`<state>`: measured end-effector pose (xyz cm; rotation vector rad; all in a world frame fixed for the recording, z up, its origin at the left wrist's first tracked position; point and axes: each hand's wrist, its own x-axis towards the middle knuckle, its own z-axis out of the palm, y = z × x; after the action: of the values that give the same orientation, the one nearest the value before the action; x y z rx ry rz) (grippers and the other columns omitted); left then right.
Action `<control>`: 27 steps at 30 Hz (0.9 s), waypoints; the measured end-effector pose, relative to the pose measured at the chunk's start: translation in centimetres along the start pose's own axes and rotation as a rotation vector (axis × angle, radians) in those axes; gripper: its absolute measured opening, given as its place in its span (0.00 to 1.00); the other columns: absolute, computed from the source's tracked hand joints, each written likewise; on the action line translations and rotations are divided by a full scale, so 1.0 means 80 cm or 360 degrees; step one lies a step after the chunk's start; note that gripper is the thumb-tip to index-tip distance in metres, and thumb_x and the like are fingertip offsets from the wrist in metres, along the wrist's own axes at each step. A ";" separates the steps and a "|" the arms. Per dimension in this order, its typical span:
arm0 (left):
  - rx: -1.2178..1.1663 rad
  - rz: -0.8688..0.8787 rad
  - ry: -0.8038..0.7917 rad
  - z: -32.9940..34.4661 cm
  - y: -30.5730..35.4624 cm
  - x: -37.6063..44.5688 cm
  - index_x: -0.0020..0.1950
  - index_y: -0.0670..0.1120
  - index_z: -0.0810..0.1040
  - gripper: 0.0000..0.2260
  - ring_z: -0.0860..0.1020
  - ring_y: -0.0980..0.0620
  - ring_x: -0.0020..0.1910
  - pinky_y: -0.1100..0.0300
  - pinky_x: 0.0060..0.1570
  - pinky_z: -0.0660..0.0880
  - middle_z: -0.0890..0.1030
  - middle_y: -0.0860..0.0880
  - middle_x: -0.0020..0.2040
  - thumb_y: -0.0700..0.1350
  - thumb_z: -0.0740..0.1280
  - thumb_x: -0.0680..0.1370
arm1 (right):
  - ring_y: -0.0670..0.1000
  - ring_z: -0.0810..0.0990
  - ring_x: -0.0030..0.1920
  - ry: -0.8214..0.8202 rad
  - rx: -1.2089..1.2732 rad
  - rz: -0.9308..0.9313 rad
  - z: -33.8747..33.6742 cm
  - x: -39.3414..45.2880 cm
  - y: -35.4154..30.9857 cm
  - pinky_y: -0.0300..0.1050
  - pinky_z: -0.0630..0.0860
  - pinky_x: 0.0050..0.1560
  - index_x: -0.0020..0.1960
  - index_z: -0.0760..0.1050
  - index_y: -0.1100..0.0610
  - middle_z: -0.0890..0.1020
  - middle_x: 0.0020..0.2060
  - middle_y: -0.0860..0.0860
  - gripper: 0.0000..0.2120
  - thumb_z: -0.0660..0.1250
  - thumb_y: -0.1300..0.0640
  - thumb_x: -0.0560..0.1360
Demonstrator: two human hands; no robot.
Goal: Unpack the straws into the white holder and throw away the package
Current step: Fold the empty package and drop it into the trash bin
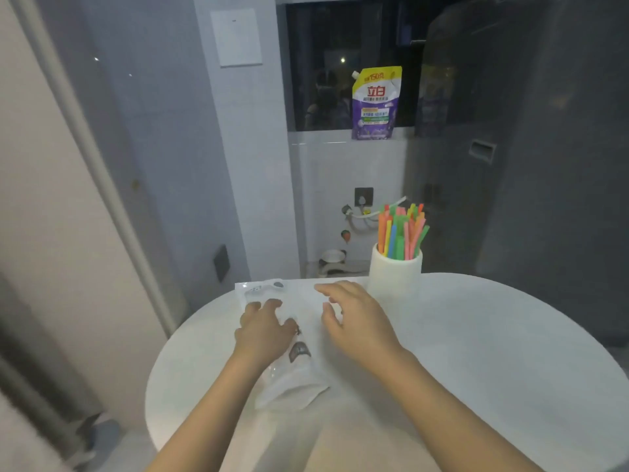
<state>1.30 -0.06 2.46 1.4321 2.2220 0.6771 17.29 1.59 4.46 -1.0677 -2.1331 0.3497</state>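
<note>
A clear plastic straw package (292,379) lies flat on the round white table (476,352), running from the far edge toward me. My left hand (263,327) rests on the package's left side with fingers bent over the film. My right hand (354,316) hovers over its right side, fingers spread and loosely bent; whether it touches the film is unclear. The white holder (394,272) stands at the table's far edge, right of my hands. Several coloured straws (403,231) stand upright in it.
A purple and yellow refill pouch (374,103) stands on the window ledge behind the table. Pipes and a wall socket sit low on the tiled wall. A dark grey cabinet fills the right side, a pale door frame the left.
</note>
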 end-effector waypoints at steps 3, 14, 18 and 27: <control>-0.0097 -0.0233 -0.0114 0.009 -0.036 -0.004 0.74 0.50 0.63 0.25 0.60 0.42 0.74 0.52 0.70 0.63 0.53 0.43 0.76 0.52 0.62 0.78 | 0.54 0.68 0.66 -0.0493 -0.0252 0.0211 0.034 -0.005 0.011 0.45 0.67 0.64 0.71 0.64 0.54 0.71 0.66 0.53 0.22 0.57 0.53 0.78; -0.0851 -0.0364 -0.0025 0.013 -0.077 -0.014 0.72 0.47 0.64 0.27 0.76 0.44 0.59 0.51 0.59 0.75 0.75 0.45 0.65 0.46 0.68 0.75 | 0.50 0.77 0.56 -0.0883 0.0561 0.0839 0.095 -0.005 -0.002 0.42 0.71 0.52 0.61 0.74 0.54 0.80 0.57 0.50 0.16 0.64 0.54 0.74; -0.1210 -0.0536 0.0175 -0.003 -0.095 -0.025 0.77 0.46 0.56 0.36 0.76 0.44 0.60 0.49 0.59 0.75 0.73 0.46 0.68 0.53 0.70 0.74 | 0.46 0.78 0.57 -0.0880 0.0882 0.0861 0.101 -0.004 -0.027 0.39 0.72 0.56 0.67 0.70 0.45 0.81 0.56 0.45 0.19 0.63 0.49 0.76; -0.1814 -0.0779 0.0146 -0.060 -0.156 -0.093 0.46 0.39 0.79 0.04 0.82 0.49 0.33 0.58 0.34 0.80 0.84 0.44 0.38 0.38 0.71 0.74 | 0.45 0.81 0.54 -0.1270 0.0852 0.0543 0.095 -0.015 -0.084 0.44 0.73 0.62 0.65 0.71 0.40 0.83 0.53 0.46 0.24 0.71 0.49 0.70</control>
<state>-7.56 -12.13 -0.57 0.2828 1.5850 1.4706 8.47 -2.98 1.97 -1.0546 -2.2599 1.6338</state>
